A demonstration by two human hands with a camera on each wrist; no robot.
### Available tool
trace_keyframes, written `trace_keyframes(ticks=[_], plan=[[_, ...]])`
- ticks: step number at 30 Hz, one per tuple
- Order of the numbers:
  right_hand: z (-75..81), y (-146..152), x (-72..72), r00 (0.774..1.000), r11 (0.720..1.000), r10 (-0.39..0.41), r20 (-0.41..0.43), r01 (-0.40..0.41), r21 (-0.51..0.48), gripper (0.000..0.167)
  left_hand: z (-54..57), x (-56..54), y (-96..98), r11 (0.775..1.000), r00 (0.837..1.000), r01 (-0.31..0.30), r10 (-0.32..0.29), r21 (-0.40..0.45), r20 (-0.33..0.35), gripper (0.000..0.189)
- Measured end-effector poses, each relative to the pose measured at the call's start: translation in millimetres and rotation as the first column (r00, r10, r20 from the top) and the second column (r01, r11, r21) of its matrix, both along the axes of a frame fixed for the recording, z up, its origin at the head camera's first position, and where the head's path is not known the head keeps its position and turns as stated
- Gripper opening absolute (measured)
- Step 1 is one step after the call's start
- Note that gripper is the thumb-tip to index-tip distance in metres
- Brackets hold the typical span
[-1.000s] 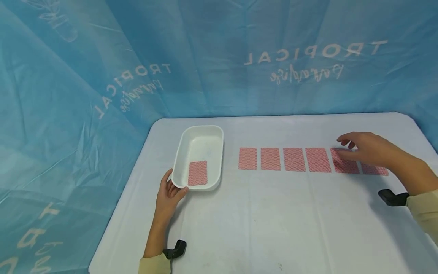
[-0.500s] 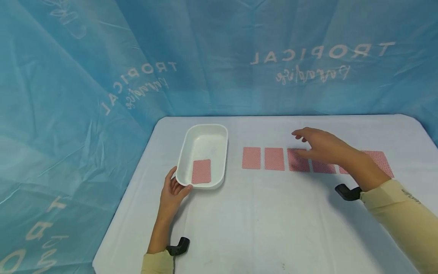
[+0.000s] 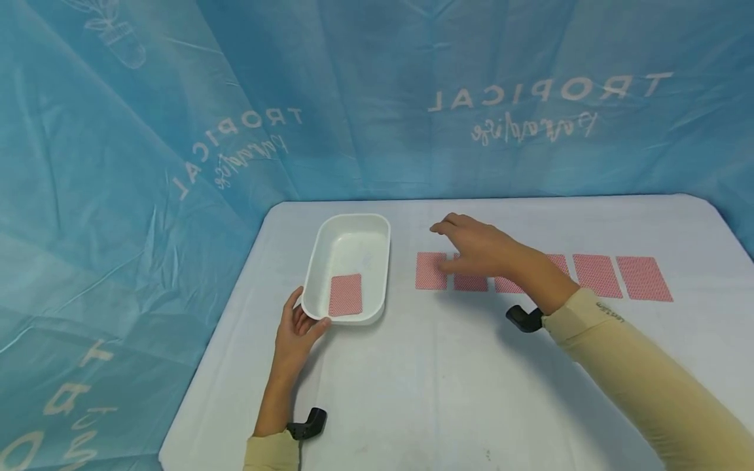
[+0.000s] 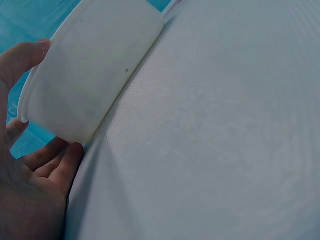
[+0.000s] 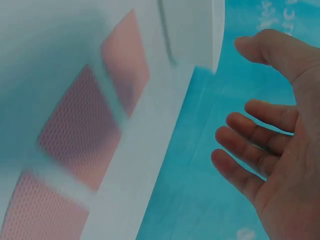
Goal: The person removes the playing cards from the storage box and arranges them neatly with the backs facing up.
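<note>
My left hand (image 3: 292, 340) grips the near left corner of a white plastic tub (image 3: 353, 245), thumb on the rim and fingers against its side. In the left wrist view the deep wall of the tub (image 4: 95, 65) shows above the cloth. One playing card (image 3: 345, 295) with a red patterned back lies at the tub's near end. Over the left part of a row of similar face-down cards hovers my right hand (image 3: 477, 247), holding nothing, thumb and fingers spread apart. It overlaps the leftmost card (image 3: 430, 275); the forearm partly covers the middle ones.
Toward the right, the row ends in two uncovered cards, the last card (image 3: 645, 280) nearest the table's right side. White cloth covers the table (image 3: 412, 379). A blue printed curtain (image 3: 365, 98) hangs behind it and along its left. Each wrist wears a black camera mount (image 3: 308, 424).
My right hand has swept left above the cards, from the row's right end to its left end. The left hand stays at the tub's corner, and the cards keep their places.
</note>
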State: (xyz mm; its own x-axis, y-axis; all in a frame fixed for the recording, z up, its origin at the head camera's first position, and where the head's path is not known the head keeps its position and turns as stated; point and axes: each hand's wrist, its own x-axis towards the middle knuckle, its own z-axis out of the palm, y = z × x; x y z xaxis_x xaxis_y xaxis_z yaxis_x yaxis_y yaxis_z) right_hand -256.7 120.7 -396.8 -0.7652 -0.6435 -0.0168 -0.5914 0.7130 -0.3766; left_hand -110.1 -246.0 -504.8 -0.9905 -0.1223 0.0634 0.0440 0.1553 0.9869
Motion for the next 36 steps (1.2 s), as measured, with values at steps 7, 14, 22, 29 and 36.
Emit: trace_keyframes(ticks=[7, 14, 22, 29, 36], plan=[[-0.8, -35, 1.5, 0.998, 0.998, 0.058, 0.001, -0.058, -0.006, 0.061, -4.7, -0.9, -1.8, 1.0, 1.0, 0.015, -0.015, 0.024, -0.015, 0.085], [-0.8, -63, 3.3, 0.994, 0.994, 0.104, 0.021, -0.105, 0.017, 0.066, -6.6, 0.0, -1.8, 1.0, 1.0, -0.006, 0.007, 0.023, -0.017, 0.085], [-3.2, -92, 8.7, 0.988, 0.988, 0.152, -0.002, -0.152, 0.024, 0.067, -7.9, -1.4, 1.0, 1.0, 1.0, -0.022, 0.022, 0.007, -0.007, 0.085], [-5.6, -112, 10.8, 0.982, 0.981, 0.186, -0.024, -0.184, 0.057, 0.064, 9.0, 1.8, 7.3, 1.0, 1.0, -0.017, 0.017, -0.018, 0.011, 0.085], [-11.0, -133, 12.9, 0.978, 0.973, 0.208, 0.0, -0.207, 0.107, 0.065, 22.6, 6.1, 11.9, 0.997, 0.999, -0.034, 0.035, -0.063, 0.025, 0.084]])
